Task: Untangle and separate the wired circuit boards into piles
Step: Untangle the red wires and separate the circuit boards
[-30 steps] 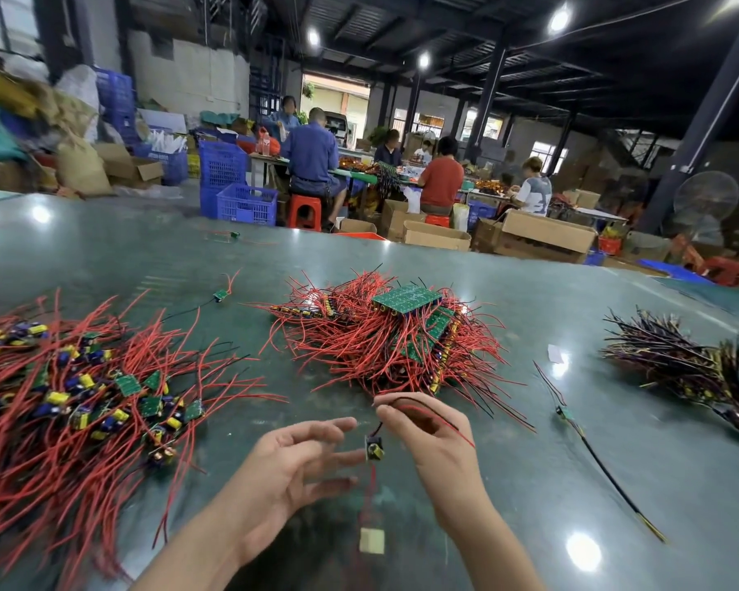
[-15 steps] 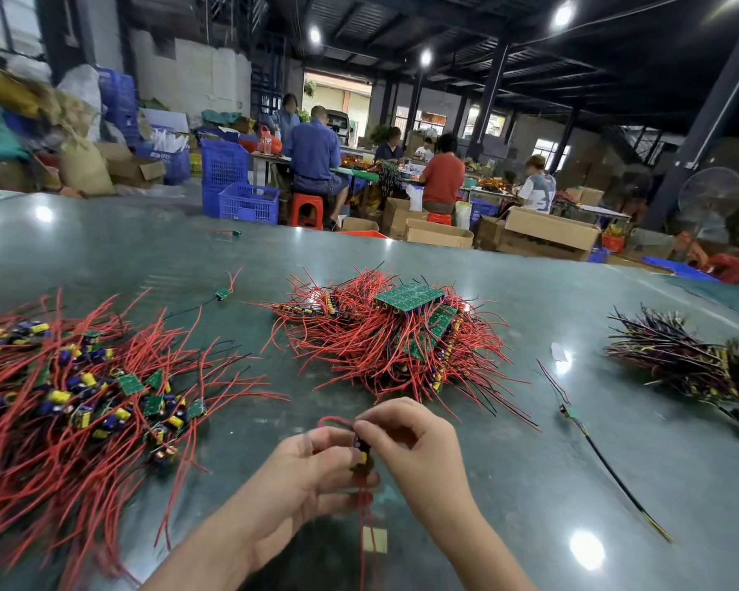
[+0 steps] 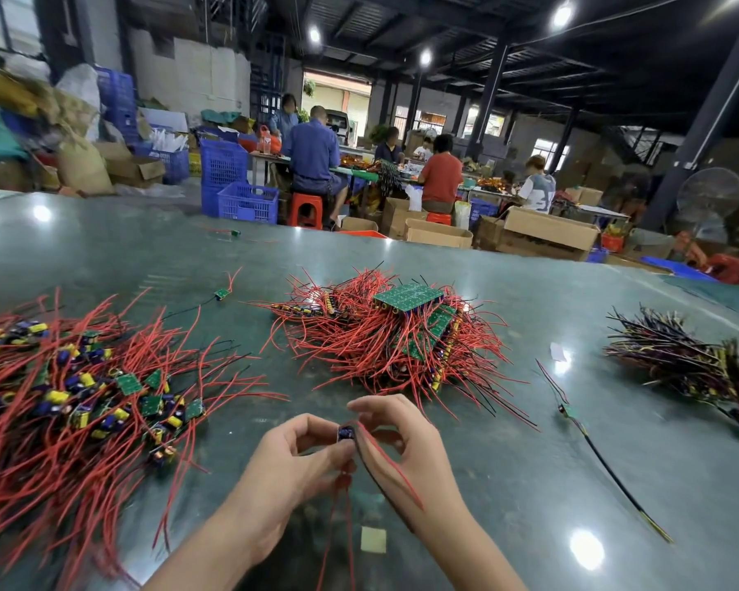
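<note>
At 6 o'clock, near edge of worktop (image 3: 508, 484): both hands meet over bare surface, likely so loose wires hang free of the heaps.
Left hand (image 3: 291, 467): fingers curled, pinching the small wired board (image 3: 345, 432) to steady it.
Right hand (image 3: 406, 441): fingers pinch its red and black leads, probably drawing them straight.
Tangled heap (image 3: 393, 334): at 12 o'clock, the apparent source.
Sorted pile (image 3: 73, 403): at 9 o'clock, red-wired boards.
Dark-wired pile (image 3: 692, 360): at 3 o'clock, kept well apart.

Dim hall; ceiling lamps (image 3: 562, 14) glare on table (image 3: 530, 441); edges warped.
</note>
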{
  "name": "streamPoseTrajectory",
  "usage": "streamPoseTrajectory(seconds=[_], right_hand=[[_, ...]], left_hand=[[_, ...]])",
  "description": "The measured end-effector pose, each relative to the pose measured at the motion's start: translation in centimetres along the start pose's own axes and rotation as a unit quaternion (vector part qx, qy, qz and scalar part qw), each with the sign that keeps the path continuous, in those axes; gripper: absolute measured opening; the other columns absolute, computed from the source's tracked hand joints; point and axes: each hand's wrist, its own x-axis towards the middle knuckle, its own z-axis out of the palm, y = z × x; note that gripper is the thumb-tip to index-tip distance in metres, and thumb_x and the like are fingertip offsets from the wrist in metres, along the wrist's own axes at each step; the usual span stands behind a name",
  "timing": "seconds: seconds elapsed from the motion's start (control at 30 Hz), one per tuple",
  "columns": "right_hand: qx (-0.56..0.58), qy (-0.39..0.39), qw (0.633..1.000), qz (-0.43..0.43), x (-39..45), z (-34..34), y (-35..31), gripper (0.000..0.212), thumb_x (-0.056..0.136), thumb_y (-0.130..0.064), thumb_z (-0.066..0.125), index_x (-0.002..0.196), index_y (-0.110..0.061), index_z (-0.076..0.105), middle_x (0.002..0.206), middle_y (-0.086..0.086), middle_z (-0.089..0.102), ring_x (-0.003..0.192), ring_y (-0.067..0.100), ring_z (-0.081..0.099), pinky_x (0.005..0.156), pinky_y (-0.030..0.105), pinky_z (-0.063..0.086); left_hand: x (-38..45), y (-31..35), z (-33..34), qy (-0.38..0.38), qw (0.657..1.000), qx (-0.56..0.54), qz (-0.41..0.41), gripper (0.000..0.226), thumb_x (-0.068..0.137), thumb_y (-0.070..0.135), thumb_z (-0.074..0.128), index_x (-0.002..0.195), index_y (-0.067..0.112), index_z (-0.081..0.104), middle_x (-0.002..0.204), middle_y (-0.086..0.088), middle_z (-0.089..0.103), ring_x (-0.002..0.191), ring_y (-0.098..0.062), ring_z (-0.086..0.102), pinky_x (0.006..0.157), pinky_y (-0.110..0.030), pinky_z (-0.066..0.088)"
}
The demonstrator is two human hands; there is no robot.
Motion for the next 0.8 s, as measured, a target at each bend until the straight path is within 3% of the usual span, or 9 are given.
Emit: streamPoseTrajectory(seconds=[0.13, 0.27, 0.4, 0.5, 0.6, 0.7, 0.8], right_hand=[[0.021, -0.007, 1.0, 0.006, 0.0, 0.0, -0.2, 0.021, 0.078, -0.016, 0.061, 0.086, -0.034, 0.065, 0.087, -0.009, 0.064, 0.08, 0.002, 0.062, 0.073, 0.015, 0.047], [0.024, -0.067, 0.997, 0.009, 0.0, -0.1, -0.2, 0.024, 0.079, -0.019, 0.061, 0.09, -0.039, 0.065, 0.094, -0.017, 0.061, 0.09, 0.006, 0.062, 0.078, 0.024, 0.049], [0.014, -0.018, 0.999, 0.025, -0.2, 0.1, -0.2, 0.013, 0.078, -0.025, 0.067, 0.087, -0.035, 0.067, 0.087, -0.012, 0.067, 0.082, 0.005, 0.063, 0.074, 0.021, 0.049], [0.025, 0.026, 0.997, 0.066, 0.2, -0.4, -0.2, 0.023, 0.083, -0.011, 0.068, 0.076, -0.032, 0.071, 0.074, -0.012, 0.071, 0.073, 0.0, 0.064, 0.069, 0.014, 0.046], [0.121, 0.002, 0.984, 0.13, 0.6, -1.2, -0.4, 0.019, 0.085, -0.006, 0.064, 0.076, -0.021, 0.074, 0.068, -0.009, 0.07, 0.063, -0.004, 0.059, 0.063, 0.01, 0.043], [0.163, -0.007, 0.973, 0.163, 0.4, -1.3, -0.4, 0.017, 0.083, -0.009, 0.066, 0.075, -0.02, 0.075, 0.069, -0.009, 0.07, 0.062, -0.005, 0.056, 0.061, 0.01, 0.043], [0.146, 0.001, 0.975, 0.169, 0.3, -0.6, -0.3, 0.02, 0.08, -0.006, 0.069, 0.071, -0.024, 0.074, 0.071, -0.007, 0.072, 0.065, -0.003, 0.06, 0.063, 0.012, 0.046]], left_hand=[[0.1, 0.0, -0.2, -0.006, 1.0, 0.001, 0.008, 0.032, 0.061, 0.007, 0.077, 0.087, -0.005, 0.061, 0.074, -0.013, 0.067, 0.06, -0.02, 0.064, 0.054, -0.025, 0.054], [0.0, 0.1, -0.3, 0.006, 1.0, 0.009, 0.02, 0.039, 0.055, 0.013, 0.08, 0.084, -0.004, 0.062, 0.077, -0.015, 0.066, 0.062, -0.022, 0.063, 0.054, -0.025, 0.054], [0.0, 0.2, -0.3, 0.008, 0.999, 0.03, 0.023, 0.04, 0.052, 0.015, 0.079, 0.084, -0.002, 0.062, 0.073, -0.009, 0.067, 0.061, -0.021, 0.063, 0.055, -0.026, 0.055], [-0.2, 0.3, -0.4, -0.051, 0.999, 0.013, -0.016, 0.035, 0.051, 0.01, 0.081, 0.081, 0.001, 0.063, 0.07, -0.007, 0.067, 0.059, -0.019, 0.064, 0.055, -0.026, 0.055], [-0.3, 0.6, -0.7, -0.15, 0.987, -0.008, -0.059, 0.025, 0.06, 0.003, 0.084, 0.078, 0.002, 0.067, 0.074, -0.013, 0.065, 0.065, -0.024, 0.067, 0.058, -0.032, 0.056], [-0.1, 0.7, -0.6, -0.161, 0.981, -0.039, -0.104, 0.011, 0.069, -0.002, 0.065, 0.08, 0.001, 0.063, 0.079, -0.016, 0.066, 0.074, -0.031, 0.069, 0.06, -0.036, 0.057], [-0.2, 0.9, 0.0, -0.135, 0.978, -0.036, -0.153, 0.011, 0.08, 0.001, 0.042, 0.085, 0.004, 0.051, 0.073, -0.015, 0.063, 0.046, -0.021, 0.054, 0.044, -0.025, 0.044]])
